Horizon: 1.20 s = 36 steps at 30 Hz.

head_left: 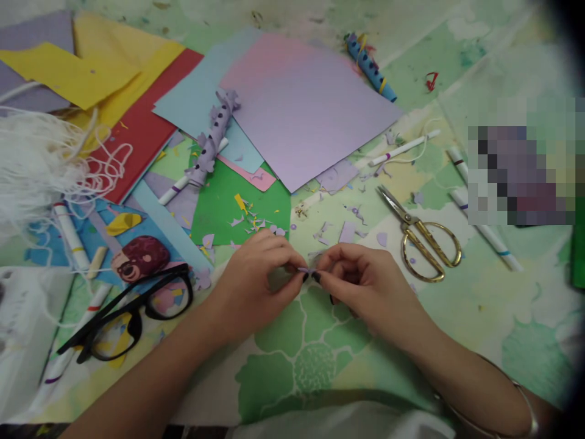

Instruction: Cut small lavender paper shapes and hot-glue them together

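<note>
Between my two hands, low over the middle of the table, is a tiny scrap of purple paper. My left hand pinches its left end between thumb and forefinger. The right end sits in the pinch of my right hand, whose other fingers are curled. Several purple paper scraps lie just beyond my fingertips. To the right of my right hand rest gold-handled scissors, blades slightly parted. A rolled purple paper tube with dark dots and ruffled edges lies farther back, across a white marker.
Sheets of purple paper, green paper and red paper cover the back and left. White string is heaped at left. Black glasses lie beside my left forearm. A blue paper tube and white markers lie farther right.
</note>
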Tool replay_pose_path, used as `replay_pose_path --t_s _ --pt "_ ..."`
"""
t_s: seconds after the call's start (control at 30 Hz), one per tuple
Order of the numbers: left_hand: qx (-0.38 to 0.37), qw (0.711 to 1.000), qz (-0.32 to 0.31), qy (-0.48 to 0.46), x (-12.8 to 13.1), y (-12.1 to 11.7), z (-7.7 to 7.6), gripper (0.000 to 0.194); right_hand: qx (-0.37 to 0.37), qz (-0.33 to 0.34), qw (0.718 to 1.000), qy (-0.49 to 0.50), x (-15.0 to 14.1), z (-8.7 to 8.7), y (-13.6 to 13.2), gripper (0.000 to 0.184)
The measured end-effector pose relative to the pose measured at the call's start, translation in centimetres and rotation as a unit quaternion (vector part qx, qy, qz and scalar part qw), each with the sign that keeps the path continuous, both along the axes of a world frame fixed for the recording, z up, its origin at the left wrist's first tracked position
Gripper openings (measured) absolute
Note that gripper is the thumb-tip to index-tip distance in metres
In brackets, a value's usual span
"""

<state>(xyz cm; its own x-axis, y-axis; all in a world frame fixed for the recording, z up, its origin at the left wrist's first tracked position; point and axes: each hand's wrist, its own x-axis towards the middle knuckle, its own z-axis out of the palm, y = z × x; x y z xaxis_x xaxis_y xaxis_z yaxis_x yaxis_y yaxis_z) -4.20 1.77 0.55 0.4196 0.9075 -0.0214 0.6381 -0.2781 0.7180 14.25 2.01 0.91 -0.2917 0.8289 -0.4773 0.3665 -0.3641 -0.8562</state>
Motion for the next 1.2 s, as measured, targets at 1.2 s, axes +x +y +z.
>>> replay_pose_path --t_s 1.2 --pt "-0.029 0.962 0.093 -0.256 0.3 -0.4 0.0 0.005 -0.018 -0.062 0.988 0.137 0.9 1.1 -0.4 0.006"
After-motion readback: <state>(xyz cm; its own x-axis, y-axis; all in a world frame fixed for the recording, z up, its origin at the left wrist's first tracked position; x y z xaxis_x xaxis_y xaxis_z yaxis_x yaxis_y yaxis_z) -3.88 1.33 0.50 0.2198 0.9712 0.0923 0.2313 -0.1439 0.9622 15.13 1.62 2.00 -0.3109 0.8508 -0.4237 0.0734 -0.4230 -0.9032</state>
